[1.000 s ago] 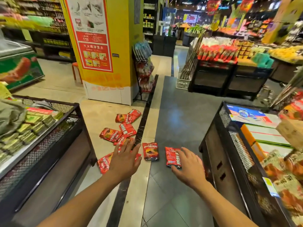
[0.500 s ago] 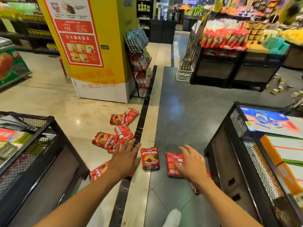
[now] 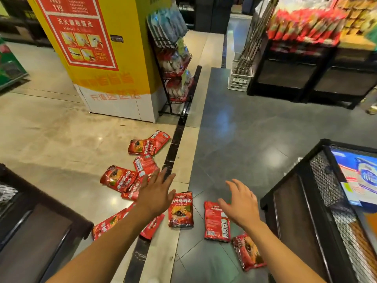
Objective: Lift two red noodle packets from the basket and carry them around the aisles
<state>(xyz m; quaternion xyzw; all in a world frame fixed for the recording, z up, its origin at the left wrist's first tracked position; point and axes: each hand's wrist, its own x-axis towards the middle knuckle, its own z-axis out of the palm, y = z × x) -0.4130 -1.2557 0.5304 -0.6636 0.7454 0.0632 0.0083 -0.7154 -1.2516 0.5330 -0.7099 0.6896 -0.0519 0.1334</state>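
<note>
Supermarket floor (image 3: pixel 61 139) is seen, beige tile meeting grey along a black strip (image 3: pixel 173 144), with red packets scattered across it. Nearest the strip, one packet (image 3: pixel 181 210) lies flat just right of it and another packet (image 3: pixel 216 221) a little further right. The left hand (image 3: pixel 156 196) is held above the packets left of the strip, fingers spread, nothing gripped. The right hand (image 3: pixel 240 205) is held over the second packet, fingers loosely bent, nothing held
</note>
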